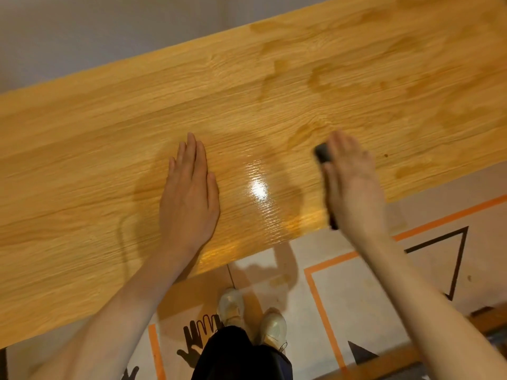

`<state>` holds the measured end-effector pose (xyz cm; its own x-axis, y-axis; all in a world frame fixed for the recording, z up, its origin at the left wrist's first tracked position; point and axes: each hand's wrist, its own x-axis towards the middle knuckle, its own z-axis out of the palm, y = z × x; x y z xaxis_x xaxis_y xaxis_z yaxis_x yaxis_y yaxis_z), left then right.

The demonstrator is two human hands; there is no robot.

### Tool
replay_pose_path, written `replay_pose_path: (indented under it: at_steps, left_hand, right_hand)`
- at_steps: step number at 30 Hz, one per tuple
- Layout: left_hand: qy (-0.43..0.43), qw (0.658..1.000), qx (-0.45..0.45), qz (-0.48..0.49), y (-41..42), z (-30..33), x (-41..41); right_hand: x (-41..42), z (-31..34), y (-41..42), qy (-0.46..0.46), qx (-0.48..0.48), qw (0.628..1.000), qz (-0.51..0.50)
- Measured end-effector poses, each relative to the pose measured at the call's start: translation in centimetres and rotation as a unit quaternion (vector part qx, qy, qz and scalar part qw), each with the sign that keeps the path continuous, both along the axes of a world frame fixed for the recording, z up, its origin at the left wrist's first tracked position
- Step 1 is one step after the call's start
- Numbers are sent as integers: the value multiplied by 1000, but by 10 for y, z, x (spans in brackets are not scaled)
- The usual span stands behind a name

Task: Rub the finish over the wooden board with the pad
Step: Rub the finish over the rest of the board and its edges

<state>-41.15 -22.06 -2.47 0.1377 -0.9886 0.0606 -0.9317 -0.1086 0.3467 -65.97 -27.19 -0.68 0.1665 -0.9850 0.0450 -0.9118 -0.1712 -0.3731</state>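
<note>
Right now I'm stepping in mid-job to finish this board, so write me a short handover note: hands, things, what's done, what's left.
Left hand: flat, fingers straight, pressing on the long light-oak wooden board.
Right hand: holds the dark grey pad down near the board's near edge.
Done: wet glossy patch between the hands; darker smears streak the right part.
Left: the board's left stretch looks dry and pale; spread and even out the smears.

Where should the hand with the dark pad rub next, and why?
Probably slide the dark pad under the right hand leftward, toward the flat left hand steadying the long light wooden board. The wet sheen stops there, and the wood beyond looks dull and uncoated.
</note>
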Motion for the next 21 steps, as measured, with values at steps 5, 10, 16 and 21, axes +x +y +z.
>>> replay_pose_path:
  at_steps: [5,10,16,21]
  left_hand:
    - [13,1000,9,-4,0,1,1]
    - [10,1000,19,-6,-2,3,1]
    - [4,999,32,-6,-1,4,1]
    - [9,999,41,-3,-3,4,1]
  right_hand:
    - [49,-1,12,17,-10,996,-82]
    - [90,-7,32,48,4,989,143]
    - [14,1,-30,-10,-3,991,-130]
    - [121,-1,16,0,-28,1000,7]
